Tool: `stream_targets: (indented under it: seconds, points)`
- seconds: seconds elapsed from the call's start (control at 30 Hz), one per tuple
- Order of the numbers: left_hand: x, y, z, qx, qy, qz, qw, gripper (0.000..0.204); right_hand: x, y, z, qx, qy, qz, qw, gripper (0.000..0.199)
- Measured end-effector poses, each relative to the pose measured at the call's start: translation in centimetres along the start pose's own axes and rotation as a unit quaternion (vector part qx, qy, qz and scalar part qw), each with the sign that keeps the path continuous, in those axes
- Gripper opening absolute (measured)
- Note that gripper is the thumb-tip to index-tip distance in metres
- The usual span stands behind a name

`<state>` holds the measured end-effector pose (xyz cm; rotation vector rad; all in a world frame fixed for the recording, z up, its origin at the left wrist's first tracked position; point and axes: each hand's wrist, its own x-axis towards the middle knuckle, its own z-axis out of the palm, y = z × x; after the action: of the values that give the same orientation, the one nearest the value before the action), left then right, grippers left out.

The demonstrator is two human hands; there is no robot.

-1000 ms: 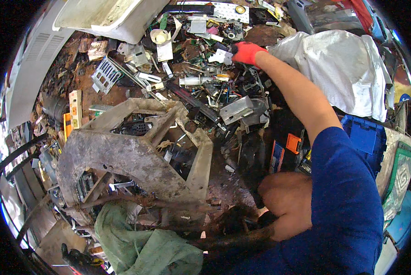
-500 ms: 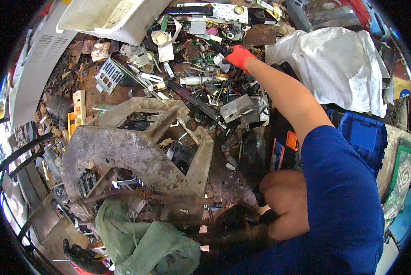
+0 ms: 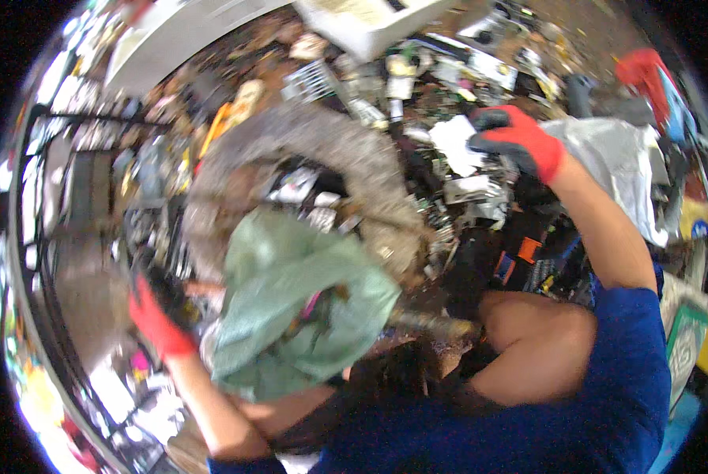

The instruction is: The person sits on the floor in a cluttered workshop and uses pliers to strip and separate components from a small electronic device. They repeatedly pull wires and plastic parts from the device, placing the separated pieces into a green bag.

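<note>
The white flat piece point(image 3: 458, 144) — looks like a sheet or thin plate, too blurry to say which — sits right at the fingertips of the right hand point(image 3: 520, 141), which wears a red glove with dark fingers. That grip is curled over the piece's right edge, touching it, though I can't tell for sure whether it's actually pinched or just resting against it. Just below that grip there's a jumble of metal scrap and circuit bits point(image 3: 468, 197), and off to its right a grey-white plastic sheet point(image 3: 615, 166) lies bunched over more junk. Below and left of the right hand is a big crusty, rust-brown frame point(image 3: 346, 158) arching over the pile, with small parts showing through its opening. The left hand point(image 3: 158, 316), also in a red glove, is well apart from all that, low on the left side — its grip is clenched on the edge of a pale green sack point(image 3: 299, 308), which hangs open just to the right of it and covers the lower part of the frame. Beyond the left hand, further left, is a dark metal rack point(image 3: 62, 205). Up past the right hand there's a white boxy casing point(image 3: 370, 24) and something red point(image 3: 642, 67) at the far right.
</note>
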<state>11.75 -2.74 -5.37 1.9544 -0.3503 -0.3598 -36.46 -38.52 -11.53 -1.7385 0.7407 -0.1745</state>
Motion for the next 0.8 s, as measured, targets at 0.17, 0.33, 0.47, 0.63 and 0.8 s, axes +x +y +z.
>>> stream_targets:
  seconds: [0.17, 0.33, 0.47, 0.63, 0.8]
  points:
    - [-1.5, 1.9, 2.5, 0.024, -0.077, 0.146, 0.986, 0.031, -3.8, -15.4, 7.4, 0.020, -0.050, -0.160, 0.986, 0.023]
    - [-1.6, 0.6, 0.2, 0.097, -0.021, 0.216, 0.971, 0.035, -4.4, -19.8, 18.3, -0.204, -0.054, -0.387, 0.897, 0.018]
    - [-2.3, 0.5, 0.4, 0.004, -0.114, 0.123, 0.986, 0.038, -3.4, -17.3, 23.2, -0.500, -0.018, -0.369, 0.784, 0.017]
    - [-1.2, -1.2, -1.0, 0.014, -0.086, 0.129, 0.988, 0.046, -5.6, -16.7, 23.2, -0.509, 0.014, -0.341, 0.790, 0.026]
    - [0.3, -2.3, -1.9, -0.034, -0.089, 0.090, 0.991, 0.038, -5.4, -18.8, 13.2, -0.390, 0.031, -0.299, 0.870, 0.031]
